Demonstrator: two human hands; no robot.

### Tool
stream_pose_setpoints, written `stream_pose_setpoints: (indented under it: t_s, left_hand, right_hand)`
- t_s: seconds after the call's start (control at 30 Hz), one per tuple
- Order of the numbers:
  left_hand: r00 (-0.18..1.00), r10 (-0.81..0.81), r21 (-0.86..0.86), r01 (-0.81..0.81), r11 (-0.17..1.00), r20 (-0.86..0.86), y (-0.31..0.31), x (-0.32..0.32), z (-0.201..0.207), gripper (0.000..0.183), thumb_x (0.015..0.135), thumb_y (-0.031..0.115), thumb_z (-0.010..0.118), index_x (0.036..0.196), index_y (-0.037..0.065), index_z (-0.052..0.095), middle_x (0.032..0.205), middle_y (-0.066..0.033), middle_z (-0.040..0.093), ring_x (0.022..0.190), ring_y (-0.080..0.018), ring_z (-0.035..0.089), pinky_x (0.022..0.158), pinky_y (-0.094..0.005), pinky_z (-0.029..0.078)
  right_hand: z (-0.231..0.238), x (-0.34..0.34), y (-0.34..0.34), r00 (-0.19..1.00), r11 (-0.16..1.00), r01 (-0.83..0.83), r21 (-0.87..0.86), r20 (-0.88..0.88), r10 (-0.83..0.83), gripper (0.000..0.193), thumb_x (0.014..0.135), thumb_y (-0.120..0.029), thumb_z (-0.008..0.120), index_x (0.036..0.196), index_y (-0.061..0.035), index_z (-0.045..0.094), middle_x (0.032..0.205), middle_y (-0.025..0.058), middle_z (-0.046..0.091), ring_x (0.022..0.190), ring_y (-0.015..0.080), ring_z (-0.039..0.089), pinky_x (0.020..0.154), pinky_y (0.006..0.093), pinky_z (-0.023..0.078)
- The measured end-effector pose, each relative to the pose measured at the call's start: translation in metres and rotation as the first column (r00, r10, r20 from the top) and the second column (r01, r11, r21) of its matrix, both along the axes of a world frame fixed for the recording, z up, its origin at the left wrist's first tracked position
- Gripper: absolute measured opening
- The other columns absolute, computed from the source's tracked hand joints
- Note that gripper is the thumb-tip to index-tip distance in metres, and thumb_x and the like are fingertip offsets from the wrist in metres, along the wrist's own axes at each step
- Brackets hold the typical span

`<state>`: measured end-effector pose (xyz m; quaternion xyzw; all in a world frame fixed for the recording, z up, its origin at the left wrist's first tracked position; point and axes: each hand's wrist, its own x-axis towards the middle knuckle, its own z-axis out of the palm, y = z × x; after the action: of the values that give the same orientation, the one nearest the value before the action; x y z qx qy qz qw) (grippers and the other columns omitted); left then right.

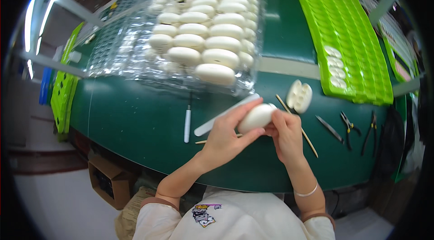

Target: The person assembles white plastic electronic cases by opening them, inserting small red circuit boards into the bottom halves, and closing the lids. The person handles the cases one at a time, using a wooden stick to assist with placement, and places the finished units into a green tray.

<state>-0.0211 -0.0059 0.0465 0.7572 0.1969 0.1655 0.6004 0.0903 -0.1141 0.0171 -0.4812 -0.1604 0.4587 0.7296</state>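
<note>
Above a green counter, both hands grip one white oval piece.
Left hand and right hand fingers clamp it; its underside is hidden.

A factory workbench: green belt, stacked clear trays of white parts, pliers.

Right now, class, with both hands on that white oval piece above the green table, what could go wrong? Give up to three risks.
1. Both hands, left and right, hold the white oval piece in the air by the fingers only; it may slip and drop onto the green table.
2. The thin wooden stick lies right under the right hand, so a nudge might roll it away.
3. The pliers lie close by; a reaching hand might catch on them.
</note>
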Motion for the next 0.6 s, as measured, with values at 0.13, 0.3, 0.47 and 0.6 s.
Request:
stream_pose_setpoints:
  t_s: [0.13,0.3,0.47,0.6]
  left_hand:
    - [0.998,0.057,0.34,-0.057,0.939,0.009,0.04,-0.042,0.052,0.044,0.067,-0.001,0.07,0.109,0.005,0.057,0.105,-0.0099,0.061,0.096,-0.0185,0.059,0.083,-0.0273,0.046]
    - [0.829,0.425,0.604,-0.557,0.57,0.364,0.184,-0.122,0.085,0.039,0.069,-0.006,0.065,0.104,0.005,0.055,0.103,-0.0086,0.06,0.101,-0.0182,0.056,0.085,-0.0272,0.045]
    - [0.803,0.551,0.783,-0.488,0.385,0.23,0.353,-0.177,0.051,0.033,0.068,0.003,0.068,0.1,0.008,0.06,0.093,-0.0063,0.059,0.094,-0.0206,0.055,0.082,-0.0307,0.044]
    - [0.875,0.465,0.888,-0.098,0.449,-0.139,0.413,-0.19,0.015,0.035,0.066,0.005,0.068,0.099,0.01,0.061,0.096,-0.0075,0.059,0.094,-0.0245,0.054,0.082,-0.0344,0.044]
  right_hand:
    - [0.002,-0.012,0.004,0.952,0.994,-0.104,0.027,0.291,0.091,0.035,0.094,-0.021,0.041,0.096,0.0094,0.059,0.091,0.0166,0.063,0.085,0.0232,0.062,0.079,0.0319,0.049]
    - [-0.014,-0.036,0.012,0.824,0.967,-0.255,-0.029,0.517,0.233,0.017,0.086,-0.005,0.048,0.09,0.0042,0.063,0.091,0.0135,0.063,0.08,0.0186,0.06,0.072,0.0269,0.047]
    - [-0.027,-0.057,0.025,0.624,0.902,-0.41,-0.136,0.679,0.386,0.013,0.08,-0.001,0.053,0.082,0.0021,0.065,0.083,0.0122,0.065,0.072,0.0185,0.062,0.065,0.026,0.049]
    - [-0.011,-0.071,0.038,0.502,0.912,-0.349,-0.216,0.778,0.377,0.009,0.075,0.0,0.058,0.078,-0.0015,0.066,0.078,0.0087,0.066,0.071,0.0179,0.063,0.065,0.0253,0.048]
